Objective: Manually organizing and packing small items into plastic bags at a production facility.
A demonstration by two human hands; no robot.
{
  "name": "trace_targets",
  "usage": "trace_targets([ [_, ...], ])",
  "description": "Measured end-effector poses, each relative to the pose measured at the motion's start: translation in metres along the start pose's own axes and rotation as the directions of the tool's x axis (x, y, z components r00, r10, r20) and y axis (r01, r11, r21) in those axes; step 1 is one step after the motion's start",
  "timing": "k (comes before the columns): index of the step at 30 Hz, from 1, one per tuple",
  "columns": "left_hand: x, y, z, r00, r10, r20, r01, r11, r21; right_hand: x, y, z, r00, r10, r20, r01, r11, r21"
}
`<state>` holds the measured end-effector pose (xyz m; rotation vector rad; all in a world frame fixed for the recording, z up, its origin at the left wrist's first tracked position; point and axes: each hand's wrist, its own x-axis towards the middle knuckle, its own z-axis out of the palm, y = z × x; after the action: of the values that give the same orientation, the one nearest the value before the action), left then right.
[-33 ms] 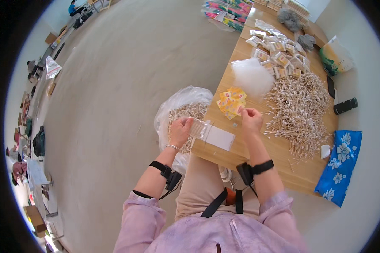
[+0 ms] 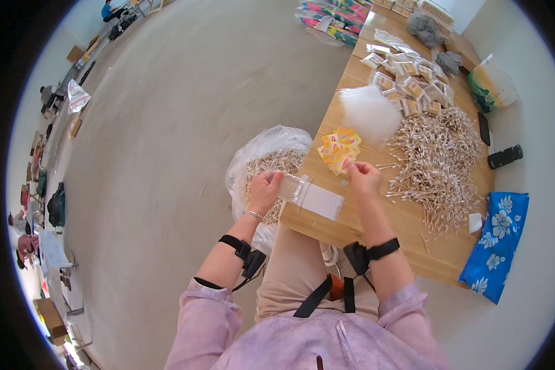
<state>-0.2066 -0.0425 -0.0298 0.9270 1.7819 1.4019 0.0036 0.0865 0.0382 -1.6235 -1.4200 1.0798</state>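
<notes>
My left hand (image 2: 264, 192) is closed on the end of a small clear plastic bag (image 2: 292, 189), with a row of cotton swabs showing through it. The bag reaches over the table's left edge. Against its right end lies a flat white card (image 2: 322, 203); whether it is joined to the bag I cannot tell. My right hand (image 2: 366, 179) has thumb and forefinger pinched on a yellow card at the near edge of a loose pile of yellow printed cards (image 2: 340, 148). To the right of that hand spreads a large heap of loose cotton swabs (image 2: 438, 163).
A stack of clear plastic bags (image 2: 369, 114) lies beyond the cards, with several filled swab packs (image 2: 413, 86) behind. Left of the table, a big plastic sack (image 2: 240, 161) holds more swabs. A black bottle (image 2: 504, 156) and a blue floral cloth (image 2: 496, 246) lie at the right.
My right hand has shifted slightly toward me and to the left, its fingertips at the near edge of the yellow cards. My left hand and the bag look still.
</notes>
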Motion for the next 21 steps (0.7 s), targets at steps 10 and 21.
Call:
trace_targets([
  [10,-0.004,0.009,0.004,1.0,-0.007,-0.022,0.007,1.0,0.005,-0.073,-0.015,0.025,0.829,0.38,0.41,-0.479,0.862,0.169],
  [21,-0.005,0.01,0.003,1.0,0.015,-0.009,-0.015,0.999,-0.029,-0.08,-0.012,0.044,0.864,0.36,0.351,-0.434,0.886,0.161],
])
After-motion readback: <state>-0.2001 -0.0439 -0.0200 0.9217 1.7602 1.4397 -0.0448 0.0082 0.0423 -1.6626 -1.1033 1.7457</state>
